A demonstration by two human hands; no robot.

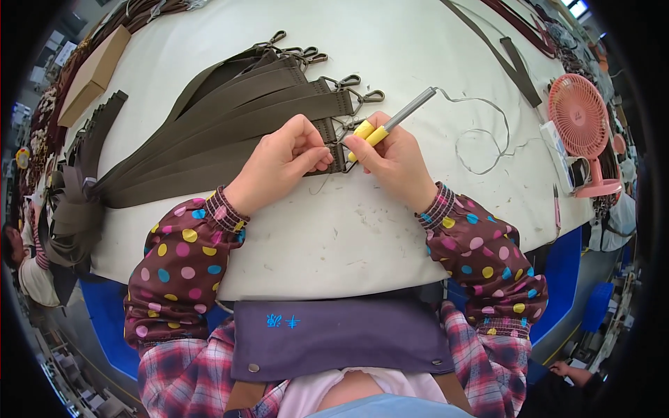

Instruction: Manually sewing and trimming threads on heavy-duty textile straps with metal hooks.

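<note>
A fan of dark olive-brown webbing straps [209, 132] lies on the white table, with metal snap hooks [348, 81] on the sewn ends. My left hand [287, 157] rests over the end of the nearest strap, thumb and fingers pinched together; what is between them is hidden. In my right hand [394, 157] is a grey corded pen-shaped tool [412, 108] with a yellow grip. Its lower end points at the metal fitting on the strap end, close to my left fingertips; contact cannot be made out. A fine loose thread [320, 185] shows below the strap end.
A pink fan [578, 115] stands at the right beside a white box-like unit [556, 157]. The tool's thin cable [505, 129] loops across the table. A tied strap bundle [77, 202] hangs at the left edge, near a cardboard box [94, 75]. A pink-handled pointed tool [557, 209] lies right.
</note>
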